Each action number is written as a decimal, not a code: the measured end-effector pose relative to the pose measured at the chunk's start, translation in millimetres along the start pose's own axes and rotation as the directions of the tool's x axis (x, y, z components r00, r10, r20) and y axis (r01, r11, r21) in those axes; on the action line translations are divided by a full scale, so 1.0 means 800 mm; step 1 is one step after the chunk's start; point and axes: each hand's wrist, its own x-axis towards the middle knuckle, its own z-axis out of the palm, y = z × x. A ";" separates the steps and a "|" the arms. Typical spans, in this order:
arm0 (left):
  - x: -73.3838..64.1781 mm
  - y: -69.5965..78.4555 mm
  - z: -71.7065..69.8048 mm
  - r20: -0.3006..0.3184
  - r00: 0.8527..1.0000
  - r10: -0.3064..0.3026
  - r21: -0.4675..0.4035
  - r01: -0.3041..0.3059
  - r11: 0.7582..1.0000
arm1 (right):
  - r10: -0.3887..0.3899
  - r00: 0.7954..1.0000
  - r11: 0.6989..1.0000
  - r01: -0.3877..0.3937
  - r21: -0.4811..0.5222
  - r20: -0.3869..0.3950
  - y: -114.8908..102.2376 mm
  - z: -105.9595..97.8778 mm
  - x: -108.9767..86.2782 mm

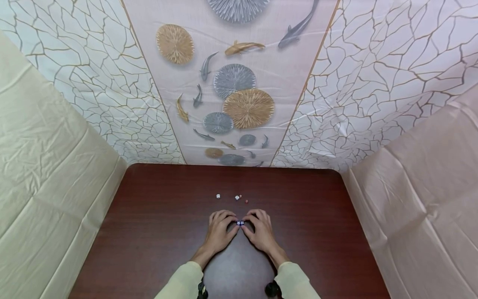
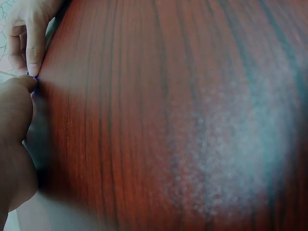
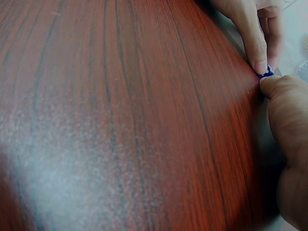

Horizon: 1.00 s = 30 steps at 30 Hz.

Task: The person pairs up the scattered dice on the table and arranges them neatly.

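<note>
Two small blue dice sit side by side on the table in the head view, with no visible gap. The left blue die (image 1: 238, 223) is pinched between thumb and forefinger of my left hand (image 1: 219, 231). On the other side, my right hand (image 1: 261, 231) pinches the right blue die (image 1: 242, 223) in the same way. In the right wrist view, fingertips meet around a blue die (image 3: 265, 73), partly covered. Only a sliver of blue shows between the fingertips in the left wrist view.
Beyond the hands lie a white die (image 1: 218, 196), another white die (image 1: 237, 198), a small red-marked die (image 1: 240, 196) and a red die (image 1: 246, 201). The dark wooden table (image 1: 157, 216) ends at a patterned cloth backdrop (image 1: 231, 141). Pale cloth walls (image 1: 48, 187) flank it.
</note>
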 end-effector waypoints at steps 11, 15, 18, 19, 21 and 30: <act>0.003 0.001 -0.003 0.039 0.999 -0.034 -0.047 0.035 0.998 | -0.005 1.000 1.000 0.005 0.001 -0.010 -0.001 -0.001 0.001; 0.002 0.001 -0.003 0.036 0.999 -0.034 -0.053 0.036 0.998 | -0.004 1.000 1.000 0.004 0.000 -0.003 -0.001 -0.001 0.001; 0.001 0.000 -0.001 0.017 1.000 -0.016 -0.032 0.017 0.999 | 0.002 1.000 1.000 -0.002 0.006 0.007 -0.002 -0.002 0.001; 0.001 -0.001 -0.001 0.010 1.000 -0.010 -0.026 0.011 1.000 | 0.006 1.000 1.000 -0.006 0.007 0.011 -0.002 -0.002 0.001; 0.000 -0.001 0.000 -0.001 1.000 0.000 -0.011 0.000 1.000 | 0.011 1.000 1.000 -0.012 0.006 0.017 -0.001 -0.002 0.001; 0.002 0.001 -0.003 0.035 0.999 -0.028 -0.014 0.028 1.000 | 0.018 1.000 1.000 -0.018 0.005 0.011 0.000 0.000 0.001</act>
